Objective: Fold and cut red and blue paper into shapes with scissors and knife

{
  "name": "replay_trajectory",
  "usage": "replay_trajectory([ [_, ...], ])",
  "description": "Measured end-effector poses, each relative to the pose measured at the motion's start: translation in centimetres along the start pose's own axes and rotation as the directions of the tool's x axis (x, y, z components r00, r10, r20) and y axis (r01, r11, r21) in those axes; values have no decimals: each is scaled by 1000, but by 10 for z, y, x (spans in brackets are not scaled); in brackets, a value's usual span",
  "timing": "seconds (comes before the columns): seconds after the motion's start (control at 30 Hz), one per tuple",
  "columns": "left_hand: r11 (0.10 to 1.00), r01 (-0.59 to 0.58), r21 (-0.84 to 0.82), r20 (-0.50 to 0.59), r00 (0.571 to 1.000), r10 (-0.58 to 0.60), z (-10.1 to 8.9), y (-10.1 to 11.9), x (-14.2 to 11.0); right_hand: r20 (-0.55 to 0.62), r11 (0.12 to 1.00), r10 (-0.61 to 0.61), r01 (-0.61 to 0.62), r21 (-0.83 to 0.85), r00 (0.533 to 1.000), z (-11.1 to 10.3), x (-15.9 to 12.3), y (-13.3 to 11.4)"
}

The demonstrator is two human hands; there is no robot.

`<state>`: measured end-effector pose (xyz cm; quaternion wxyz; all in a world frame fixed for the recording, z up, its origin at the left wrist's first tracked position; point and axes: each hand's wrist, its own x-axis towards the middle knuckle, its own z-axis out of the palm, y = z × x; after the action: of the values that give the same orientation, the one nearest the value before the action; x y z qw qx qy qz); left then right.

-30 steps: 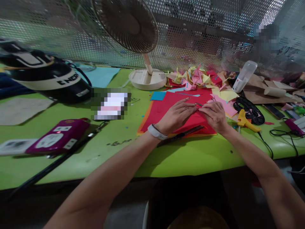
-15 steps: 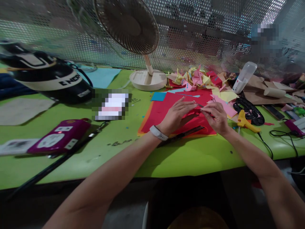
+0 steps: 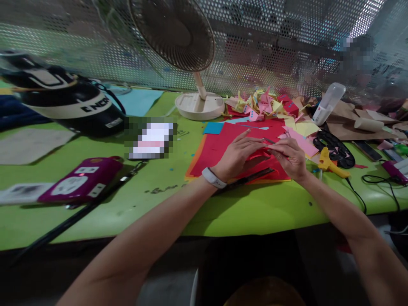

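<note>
Over a red paper sheet (image 3: 236, 136), my left hand (image 3: 237, 155) reaches in with long, nearly straight fingers, its tips at one end of a thin dark strip (image 3: 269, 141). Facing it, my right hand (image 3: 290, 157) is closed in a pinch at the strip's other end. What the strip is made of is too small to tell. Below both hands a long dark tool (image 3: 255, 177) lies across the paper, partly hidden by my left wrist. Orange paper (image 3: 191, 172) shows under the red sheet.
A yellow glue gun (image 3: 333, 165) and a black looped object (image 3: 334, 148) lie at the right. Behind the paper are folded paper scraps (image 3: 263, 104) and a fan (image 3: 199, 106). On the left are a phone (image 3: 151, 140), a purple device (image 3: 81, 180) and a large black bottle (image 3: 73, 100).
The view has shifted slightly. My fingers have moved only a little around the thin strip, and both hands stay over the red paper.
</note>
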<state>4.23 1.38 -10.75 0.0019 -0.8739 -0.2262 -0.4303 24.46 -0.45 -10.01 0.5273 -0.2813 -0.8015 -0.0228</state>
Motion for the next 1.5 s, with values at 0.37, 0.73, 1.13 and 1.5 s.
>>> replay_trajectory([
  [0.37, 981, 86, -174, -48, 994, -96, 3, 9, 1, 57, 893, 378, -380, 242, 924, 6, -3, -3],
  [0.73, 953, 162, -257, -26, 984, -174, 7, 6, 2, 83, 864, 398, -404, 300, 913, 2, 0, -4],
  [1.13, 950, 158, -271, -14, 986, -168, 7, 8, 1, 128, 839, 469, -487, 245, 874, 6, -3, -3],
  [1.5, 927, 209, -310, 30, 977, -210, 8, 7, 2, 192, 797, 488, -524, 301, 852, 7, -4, 1],
])
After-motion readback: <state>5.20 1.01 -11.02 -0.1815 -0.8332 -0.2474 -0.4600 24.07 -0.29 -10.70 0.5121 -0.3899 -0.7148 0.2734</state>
